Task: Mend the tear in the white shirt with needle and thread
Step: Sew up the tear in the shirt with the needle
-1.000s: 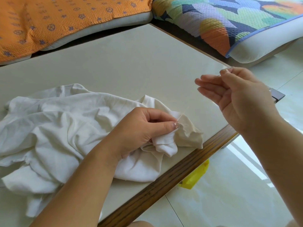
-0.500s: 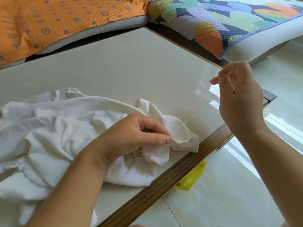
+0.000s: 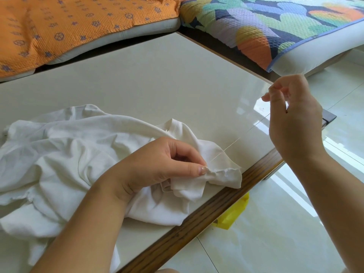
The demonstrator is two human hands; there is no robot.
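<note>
Head view. White shirt lies crumpled on the near-left part of the table. Left hand pinches a fold by the table's near edge. Thread runs taut from that fold up and rightward to the right hand, raised, fingers curled and pinching it. Needle not made out. Left hand is nearer the seam; any further pull would likely follow that line. Table glossy, pale, with a wood edge. Orange cushion and patterned cushion behind; tiled floor.

One head-worn view — forward and down, close over table, left hand, right hand.
</note>
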